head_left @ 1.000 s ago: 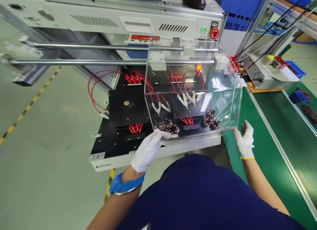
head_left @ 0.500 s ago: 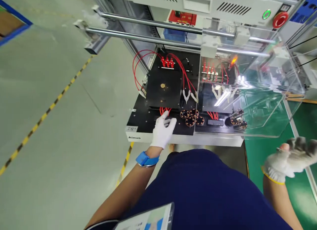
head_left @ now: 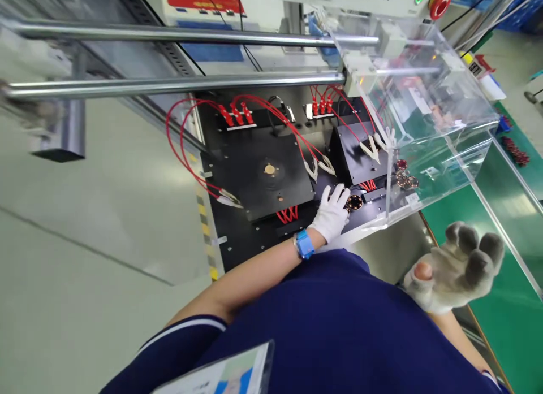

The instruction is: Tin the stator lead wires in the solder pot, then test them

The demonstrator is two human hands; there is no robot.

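Note:
My left hand (head_left: 330, 216), in a white glove, reaches down over a group of round copper-wound parts (head_left: 354, 202) at the black bench's front. Its fingers are spread over them; some parts are hidden beneath. My right hand (head_left: 458, 269), in a glove with grey fingertips and a bare thumb tip, is raised palm up at the right, fingers apart and holding nothing. Left of my left hand lies a black square plate (head_left: 271, 185) with red wires at its front. White clips (head_left: 326, 165) on red leads rest just behind my left hand.
A clear plastic cover (head_left: 445, 117) stands over the right side of the bench. Two metal rails (head_left: 169, 86) cross above it. A green table (head_left: 492, 326) is at the right. More round parts (head_left: 407, 181) show through the cover.
My left hand has moved right, from the red wires before the left plate to the round parts. My right hand is closer to the body. The view has shifted right, and the clear cover sits further right.

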